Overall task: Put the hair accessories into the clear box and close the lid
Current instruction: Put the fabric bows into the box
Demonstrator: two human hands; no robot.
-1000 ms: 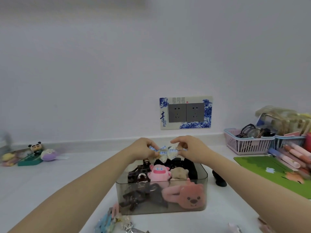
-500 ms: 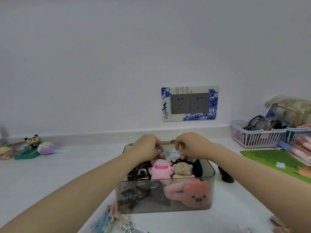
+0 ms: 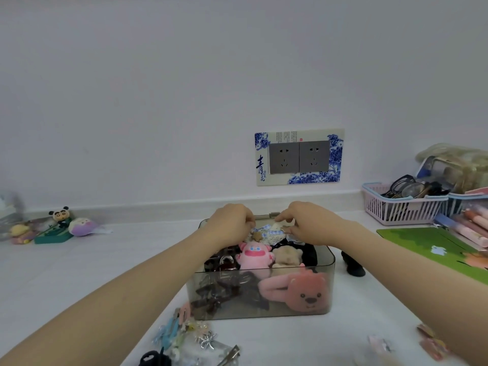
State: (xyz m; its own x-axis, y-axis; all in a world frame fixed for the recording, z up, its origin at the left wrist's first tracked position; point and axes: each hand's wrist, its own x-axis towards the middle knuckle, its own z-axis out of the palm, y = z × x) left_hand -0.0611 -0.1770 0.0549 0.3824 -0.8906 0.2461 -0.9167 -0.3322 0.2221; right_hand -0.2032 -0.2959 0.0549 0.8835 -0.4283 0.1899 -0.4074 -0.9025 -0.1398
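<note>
Both hands, left hand [image 3: 232, 223] and right hand [image 3: 307, 224], are pinching a blue-white bow [image 3: 272, 233] over the back of the clear box [image 3: 264, 307], which is looking overfilled, so the bow is risking sliding off or jamming the lid.

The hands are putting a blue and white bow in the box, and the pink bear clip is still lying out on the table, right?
Not quite. The head view shows the pink bear clip already inside the clear box, against its front wall. The rest holds: both hands, left and right, are setting the blue and white bow in at the back.
</note>
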